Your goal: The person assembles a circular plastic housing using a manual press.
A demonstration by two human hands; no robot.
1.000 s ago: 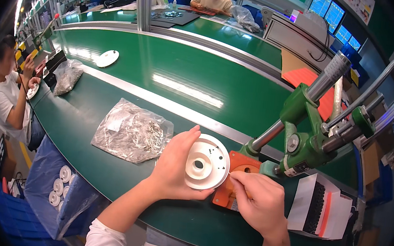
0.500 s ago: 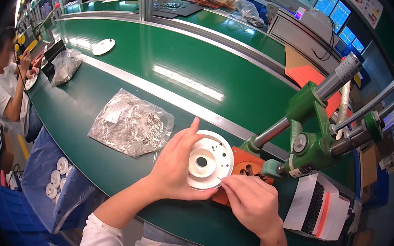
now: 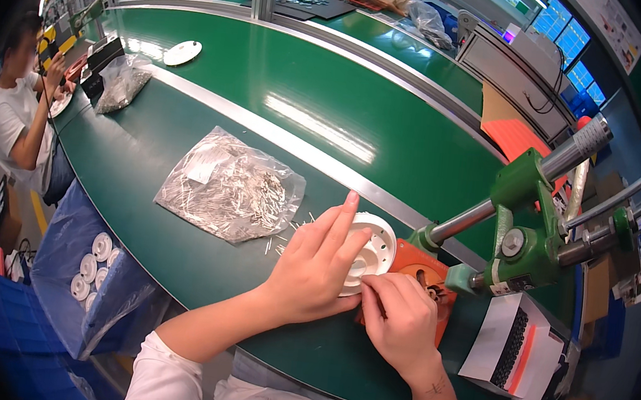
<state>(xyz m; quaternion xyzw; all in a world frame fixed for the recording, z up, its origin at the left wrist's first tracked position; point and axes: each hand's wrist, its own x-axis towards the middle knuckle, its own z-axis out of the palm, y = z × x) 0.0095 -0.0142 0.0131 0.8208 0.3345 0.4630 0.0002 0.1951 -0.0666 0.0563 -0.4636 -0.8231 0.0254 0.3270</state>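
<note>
Left hand: my left hand [image 3: 312, 272] lies over the round white plastic disc with small holes [image 3: 372, 251], fingers stretched across its face, thumb at its near edge, holding it.
Right hand: my right hand [image 3: 399, 322] is curled just beside the disc's near rim, fingertips pinched together at the disc's edge; whether they pinch anything I cannot tell.
Disc: it sits tilted against the flat orange fixture plate [image 3: 421, 275], at the near edge of the bench.
Press: a green cast-metal hand press with steel bars [image 3: 527, 235] stands at the right, just behind the orange plate.
Bag: a clear plastic bag of small metal pins [image 3: 233, 188] lies left of my hands, a few loose pins scattered between it and the disc.
Box: a white cardboard box with dark rows of parts [image 3: 516, 350] sits right of my right hand.
Surface: a dark green bench top [image 3: 147, 160] curves around me; beyond it a silver rail and a glossy green conveyor belt [image 3: 309, 75] carrying a white plate [image 3: 183, 52].
Room: a person in a white shirt [image 3: 16, 113] works at the left; another sits at the far bench; monitors glow at upper right.
</note>
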